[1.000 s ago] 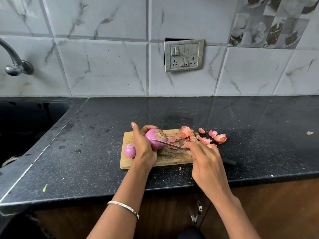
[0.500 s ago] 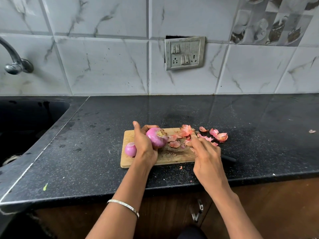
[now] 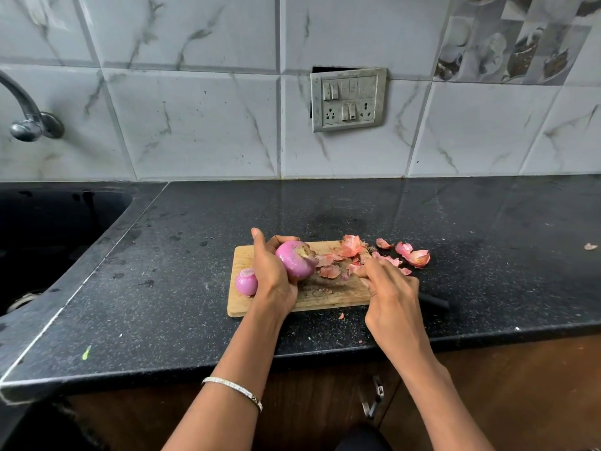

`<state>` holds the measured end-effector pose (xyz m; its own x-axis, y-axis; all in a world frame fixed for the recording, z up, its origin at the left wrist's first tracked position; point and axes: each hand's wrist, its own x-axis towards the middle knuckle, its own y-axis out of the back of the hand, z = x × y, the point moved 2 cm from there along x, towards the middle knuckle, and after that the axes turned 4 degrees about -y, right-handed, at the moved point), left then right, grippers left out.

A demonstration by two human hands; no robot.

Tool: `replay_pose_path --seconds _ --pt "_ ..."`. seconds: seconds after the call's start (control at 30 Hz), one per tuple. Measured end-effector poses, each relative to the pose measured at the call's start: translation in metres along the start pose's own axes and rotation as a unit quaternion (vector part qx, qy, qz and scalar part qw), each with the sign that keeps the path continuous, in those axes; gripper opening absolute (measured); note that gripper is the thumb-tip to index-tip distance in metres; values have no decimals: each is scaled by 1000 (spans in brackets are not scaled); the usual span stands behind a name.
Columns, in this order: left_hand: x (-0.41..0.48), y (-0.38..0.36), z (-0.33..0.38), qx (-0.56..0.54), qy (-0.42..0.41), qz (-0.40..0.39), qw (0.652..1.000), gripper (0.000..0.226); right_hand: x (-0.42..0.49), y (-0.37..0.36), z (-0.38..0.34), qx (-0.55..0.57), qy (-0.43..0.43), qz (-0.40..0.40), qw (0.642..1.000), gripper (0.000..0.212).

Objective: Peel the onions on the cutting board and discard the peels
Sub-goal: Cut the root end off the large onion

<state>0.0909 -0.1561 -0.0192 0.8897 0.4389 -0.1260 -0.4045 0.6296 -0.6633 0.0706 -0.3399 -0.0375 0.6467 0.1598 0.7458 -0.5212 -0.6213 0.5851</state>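
Black counter [image 3: 195, 288]: smooth, likely slippery onion [image 3: 294, 260] is gripped by left hand [image 3: 273, 278]; brittle peels [image 3: 349, 247] are touched by right hand [image 3: 388, 289], whose grasp cannot be told.

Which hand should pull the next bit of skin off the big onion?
Probably the right hand. Its fingers rest among the peels beside the big onion, while the left hand grips that onion over the cutting board.
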Motion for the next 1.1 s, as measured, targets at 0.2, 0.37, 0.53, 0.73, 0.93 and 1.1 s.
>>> replay_pose_path --seconds 0.2,0.37,0.53,0.73,0.93,1.1 --pt "-2 -1 0 17 -14 -10 1000 69 1 0 1 -11 -45 1 999 53" --pt "-4 -2 1 24 -6 -30 999 74 -1 3 -7 26 23 -10 999 59" --pt "0 0 -1 36 -8 -32 999 74 5 0 -14 0 6 18 1000 56" --pt "0 -3 -1 35 -38 -35 998 74 7 2 -11 18 -31 -5 999 48" --pt "-4 -6 -4 77 -62 -67 993 74 16 12 -17 56 -68 19 996 26" --pt "-3 -7 -6 120 -79 -96 985 76 45 14 -47 102 -78 -129 983 41"
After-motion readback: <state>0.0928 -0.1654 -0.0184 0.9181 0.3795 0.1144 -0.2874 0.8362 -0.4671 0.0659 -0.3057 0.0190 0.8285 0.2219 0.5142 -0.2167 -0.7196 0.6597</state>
